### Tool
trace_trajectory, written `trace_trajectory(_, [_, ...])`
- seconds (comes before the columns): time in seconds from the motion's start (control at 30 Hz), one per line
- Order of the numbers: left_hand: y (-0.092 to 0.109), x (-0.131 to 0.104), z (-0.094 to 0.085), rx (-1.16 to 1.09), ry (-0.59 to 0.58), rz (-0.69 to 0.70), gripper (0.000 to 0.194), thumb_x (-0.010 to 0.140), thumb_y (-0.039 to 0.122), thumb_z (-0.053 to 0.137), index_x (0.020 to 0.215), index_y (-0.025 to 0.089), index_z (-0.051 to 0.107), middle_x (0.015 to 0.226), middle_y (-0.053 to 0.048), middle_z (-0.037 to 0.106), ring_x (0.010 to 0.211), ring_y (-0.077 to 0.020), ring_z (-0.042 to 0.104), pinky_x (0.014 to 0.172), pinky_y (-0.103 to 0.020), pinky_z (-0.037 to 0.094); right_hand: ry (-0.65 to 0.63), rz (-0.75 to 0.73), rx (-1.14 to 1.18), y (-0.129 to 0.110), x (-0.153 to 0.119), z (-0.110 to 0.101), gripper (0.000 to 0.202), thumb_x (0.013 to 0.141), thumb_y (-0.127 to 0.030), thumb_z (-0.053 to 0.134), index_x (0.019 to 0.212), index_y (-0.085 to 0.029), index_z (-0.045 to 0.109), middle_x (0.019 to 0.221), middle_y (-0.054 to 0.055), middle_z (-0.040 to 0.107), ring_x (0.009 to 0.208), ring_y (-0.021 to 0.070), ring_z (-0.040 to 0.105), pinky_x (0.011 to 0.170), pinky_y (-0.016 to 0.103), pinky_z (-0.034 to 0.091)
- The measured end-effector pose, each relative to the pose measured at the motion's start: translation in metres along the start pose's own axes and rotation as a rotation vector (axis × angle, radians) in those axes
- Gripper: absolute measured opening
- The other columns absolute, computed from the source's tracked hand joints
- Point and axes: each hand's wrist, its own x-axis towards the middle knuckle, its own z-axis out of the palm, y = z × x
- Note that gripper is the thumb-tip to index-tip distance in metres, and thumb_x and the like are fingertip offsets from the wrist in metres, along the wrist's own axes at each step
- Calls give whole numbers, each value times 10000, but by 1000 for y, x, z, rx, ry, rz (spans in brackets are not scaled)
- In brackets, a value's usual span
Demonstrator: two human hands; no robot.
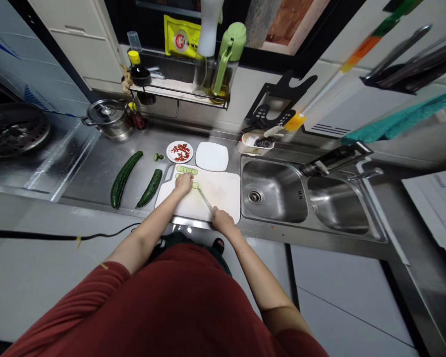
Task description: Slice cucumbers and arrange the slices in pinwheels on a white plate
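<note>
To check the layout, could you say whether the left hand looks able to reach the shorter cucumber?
Likely yes: the shorter cucumber lies left of the cutting board, near the left hand, with nothing blocking it.

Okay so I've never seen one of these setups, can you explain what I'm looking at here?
There's no machine here, just a person's two bare hands. The single picture comes from a camera worn on the head, looking forward and down. The right hand holds a knife over a white cutting board. The left hand is beside pale green slices; whether it grasps anything is hidden. On the steel counter, left of the board, lie two dark green cucumbers. Behind it are a plate of red pieces and a squarish white plate.
</note>
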Motion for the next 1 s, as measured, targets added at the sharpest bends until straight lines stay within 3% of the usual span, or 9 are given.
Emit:
trace_trajectory(0.2, [-1,-16,4,63,52,93,325,899,220,431,1131,237,658,1153,-108,635,1118,-274,525,933,-395,403,21,10,28,4,-1,6,258,952,-208,363,1169,-166,497,1051,155,667,972,251,648,766,315,445])
trace_trajectory(0.37, [0,-30,4,66,65,132,331,919,247,417,1145,252,659,1156,-110,613,1141,-269,498,970,-401,378,118,24,90,13,-1,14,275,979,-298,328,1148,-177,506,1044,130,674,980,241,635,761,294,423])
trace_trajectory(0.53, [0,-36,5,81,70,134,324,921,266,425,1147,266,657,1173,-95,597,1153,-268,480,984,-399,366,229,20,201,21,-4,14,342,947,-280,368,1268,-189,446,1082,94,676,1006,227,623,775,269,405])
trace_trajectory(0.8, [3,-36,7,57,111,143,231,882,264,500,1014,227,686,1088,-100,627,1098,-266,516,934,-380,383,290,-44,295,28,-12,11,470,942,-271,410,1407,-213,372,1180,81,656,1024,214,617,805,259,393])
trace_trajectory(0.87, [4,-34,8,29,114,133,186,858,237,525,952,220,684,1027,-87,653,1032,-244,550,892,-352,393,326,29,294,29,-9,13,439,932,-269,422,1356,-159,443,1088,111,683,968,216,631,773,256,391])
trace_trajectory(1.0, [2,-31,10,-83,73,93,113,817,222,570,877,237,664,877,-22,692,850,-183,598,789,-293,404,308,161,248,31,-4,16,282,892,-292,465,1034,-115,632,935,145,698,881,227,639,700,255,374])
